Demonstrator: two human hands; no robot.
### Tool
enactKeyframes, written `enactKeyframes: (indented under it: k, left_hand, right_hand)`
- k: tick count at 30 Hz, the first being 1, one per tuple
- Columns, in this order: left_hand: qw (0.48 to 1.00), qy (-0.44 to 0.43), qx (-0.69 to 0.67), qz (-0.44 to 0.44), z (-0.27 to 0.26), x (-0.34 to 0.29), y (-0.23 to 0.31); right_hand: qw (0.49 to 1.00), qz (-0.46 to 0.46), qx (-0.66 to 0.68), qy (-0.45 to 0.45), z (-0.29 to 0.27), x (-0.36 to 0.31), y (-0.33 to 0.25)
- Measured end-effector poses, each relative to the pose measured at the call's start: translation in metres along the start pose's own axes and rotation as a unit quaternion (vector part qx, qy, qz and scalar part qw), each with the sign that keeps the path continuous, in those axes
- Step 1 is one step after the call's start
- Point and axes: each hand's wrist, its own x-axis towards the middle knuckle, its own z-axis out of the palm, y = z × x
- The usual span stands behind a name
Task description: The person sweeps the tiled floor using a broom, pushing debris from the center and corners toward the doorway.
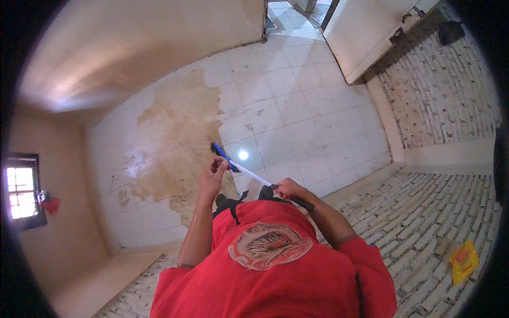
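Observation:
A long-handled broom (249, 173) with a white shaft slants across the floor in front of me. Its blue head (222, 153) has dark bristles and rests at the edge of a brown wet patch (180, 122) on the white tiles. My right hand (290, 188) is closed around the dark upper end of the shaft. My left hand (213, 172) is up beside the blue head as I see it, with fingers curled and thumb close to them. What it pinches, if anything, I cannot make out.
White floor tiles (297, 106) stretch toward an open doorway (297, 24) with a pale door (371, 37) at the far right. A barred window (22, 185) and a red object (51, 205) are at the left. Rough brick-patterned surfaces, with a yellow packet (464, 262), lie to the right.

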Motion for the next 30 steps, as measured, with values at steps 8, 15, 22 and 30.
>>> enactKeyframes:
  k: [8, 15, 22, 30]
  left_hand:
    - [0.998, 0.061, 0.011, -0.029, -0.008, -0.012, 0.011]
    - [0.989, 0.133, -0.026, -0.057, -0.023, -0.037, 0.003]
    - [0.98, 0.177, -0.064, -0.07, -0.053, -0.025, -0.022]
    - [0.982, 0.158, -0.081, -0.056, -0.109, 0.045, -0.016]
  right_hand:
    - [0.99, 0.085, -0.061, 0.095, -0.094, 0.052, -0.003]
    - [0.963, 0.064, -0.205, 0.163, -0.144, -0.002, -0.066]
    - [0.999, 0.013, -0.048, -0.01, -0.086, 0.038, -0.098]
    - [0.995, 0.074, -0.061, -0.037, -0.053, 0.183, -0.178]
